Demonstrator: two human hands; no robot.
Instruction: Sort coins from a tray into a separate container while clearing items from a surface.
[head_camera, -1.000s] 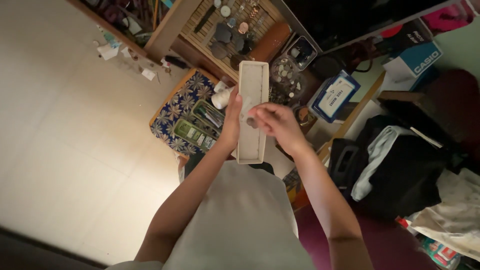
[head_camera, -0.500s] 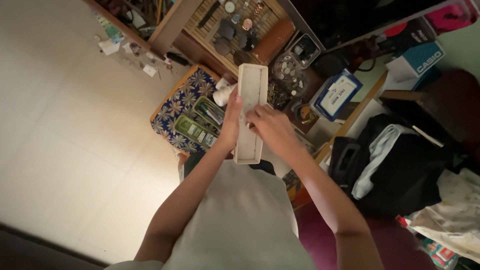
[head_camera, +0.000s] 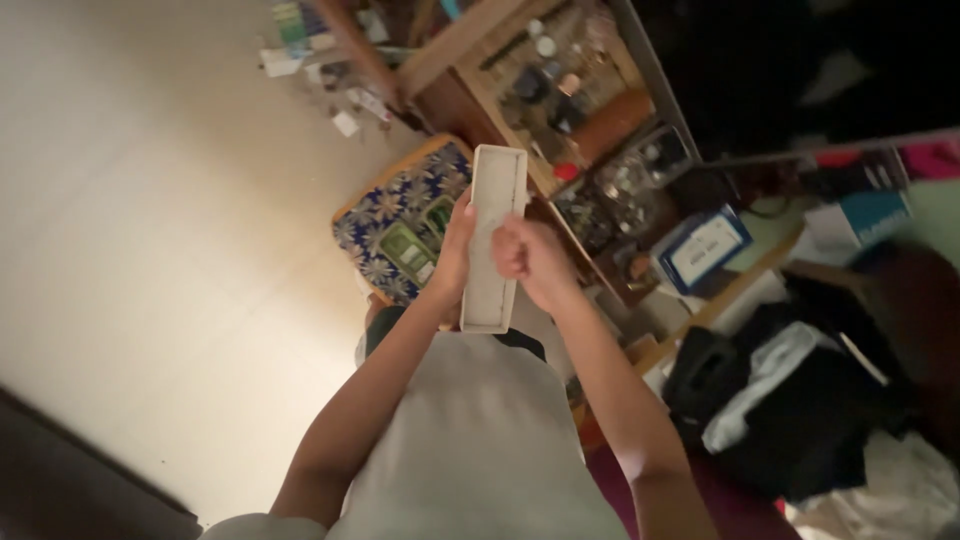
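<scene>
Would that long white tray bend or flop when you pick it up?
Probably not: the tray stays straight though the left hand grips only one side. It seems light. Being narrow and shallow, it could tip and spill if tilted.

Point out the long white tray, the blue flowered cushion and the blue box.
long white tray (head_camera: 497, 190), head view, on its bare upper inside.
blue flowered cushion (head_camera: 385, 215), head view, on its flowered top.
blue box (head_camera: 703, 250), head view, on its white label face.
</scene>
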